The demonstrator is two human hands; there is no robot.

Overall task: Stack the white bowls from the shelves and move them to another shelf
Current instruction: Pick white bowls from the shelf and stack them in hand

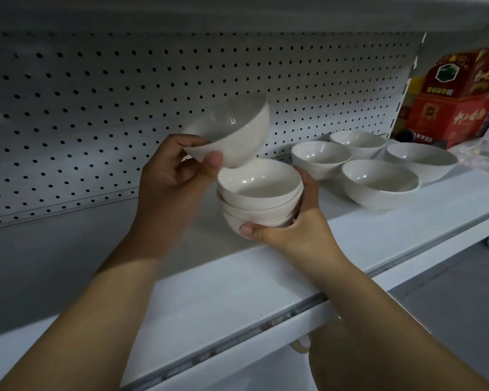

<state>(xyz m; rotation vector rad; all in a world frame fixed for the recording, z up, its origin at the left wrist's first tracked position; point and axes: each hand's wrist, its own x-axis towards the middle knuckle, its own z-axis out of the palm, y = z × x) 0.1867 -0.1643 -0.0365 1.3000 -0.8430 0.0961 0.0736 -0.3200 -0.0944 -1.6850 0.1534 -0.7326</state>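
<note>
The left hand [175,170] pinches one white bowl [237,128] at its rim, thumb on the outside and fingers on the inside, and the bowl is strongly tilted just above the stack [260,190]. The right hand [294,227] is curled round the lower part of this stack (three bowls, as far as I can count), with the thumb at the front and the fingers behind. The stack is over the middle of the shelf [237,277], between its back and its front edge; I cannot tell if it rests on the shelf or is lifted a little. The first risk, I think, is the rim pinch: the glazed surface is smooth, so the tilted bowl may slip and fall on the stack. If it comes down tilted, its foot can knock the top rim and chip it, or it will sit crooked. The stack is held by one hand only, so a push from above may tip it toward the front edge. Four bowls [380,182] stand loose near the right hand, toward the right end, and the wrist could touch the nearest one. Behind everything is the pegboard [96,108], and red boxes [458,103] stand at the right end.
</note>
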